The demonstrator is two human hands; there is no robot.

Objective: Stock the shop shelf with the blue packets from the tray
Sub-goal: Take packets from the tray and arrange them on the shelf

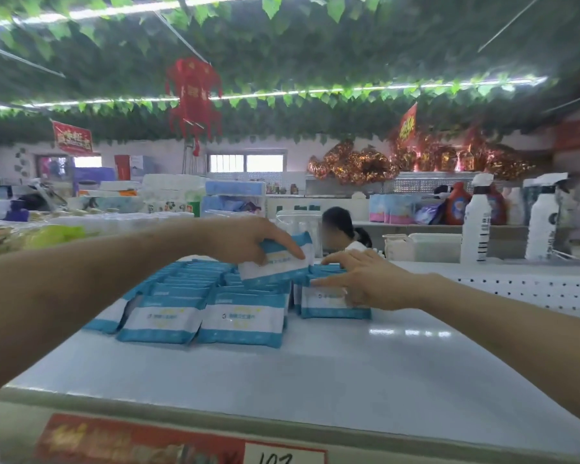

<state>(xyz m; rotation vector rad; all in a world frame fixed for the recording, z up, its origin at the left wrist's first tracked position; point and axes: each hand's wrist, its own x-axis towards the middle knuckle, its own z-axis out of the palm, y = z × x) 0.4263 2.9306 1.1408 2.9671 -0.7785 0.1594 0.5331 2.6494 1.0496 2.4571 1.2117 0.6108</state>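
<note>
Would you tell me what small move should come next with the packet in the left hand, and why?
Probably lower the packet, gripped tilted by the left hand above the rows, into the rightmost row, where the right hand rests with straight fingers as if steadying it.

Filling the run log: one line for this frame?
phase: placing | left hand: holds blue packet, tilted | right hand: straight fingers on rightmost row | shelf: partly stocked
</note>
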